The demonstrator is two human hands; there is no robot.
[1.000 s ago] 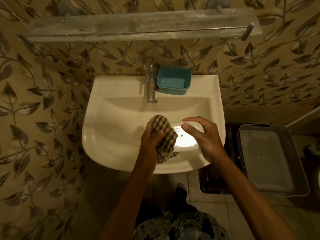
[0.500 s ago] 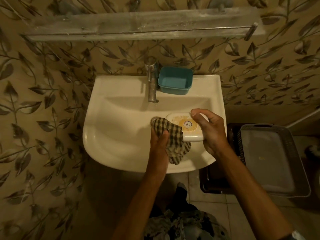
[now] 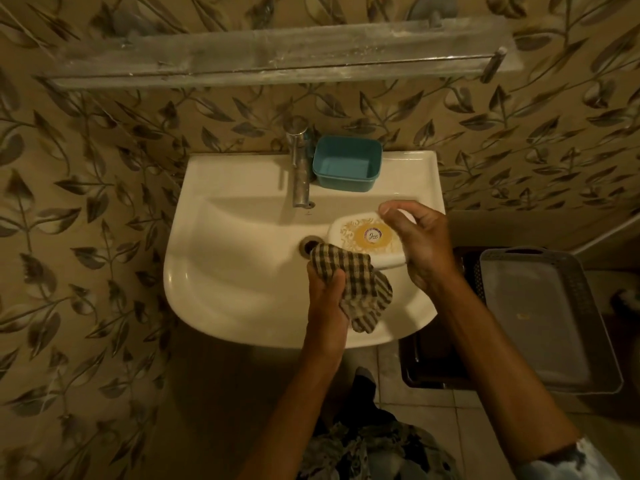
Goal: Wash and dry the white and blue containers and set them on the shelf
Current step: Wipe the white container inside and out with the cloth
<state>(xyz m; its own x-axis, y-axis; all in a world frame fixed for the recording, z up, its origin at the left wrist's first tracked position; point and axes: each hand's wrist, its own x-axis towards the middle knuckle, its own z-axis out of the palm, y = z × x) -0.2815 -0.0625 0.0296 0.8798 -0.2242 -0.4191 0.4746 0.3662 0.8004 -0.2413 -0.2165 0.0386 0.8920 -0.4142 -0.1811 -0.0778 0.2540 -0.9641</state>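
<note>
Beyond my right hand (image 3: 419, 247), the blue container (image 3: 347, 163) sits on the sink (image 3: 214, 271) rim just beside the tap (image 3: 300, 174), under the shelf (image 3: 277, 60). That hand grips the white container (image 3: 367, 239) over the basin. My left hand (image 3: 325, 299) clutches the checked cloth (image 3: 349, 282) at its near edge.

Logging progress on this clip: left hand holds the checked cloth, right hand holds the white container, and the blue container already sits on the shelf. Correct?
No. The head view shows the blue container on the back ledge of the sink beside the tap, not on the shelf. The left hand does hold the checked cloth and the right hand the white container.
</note>
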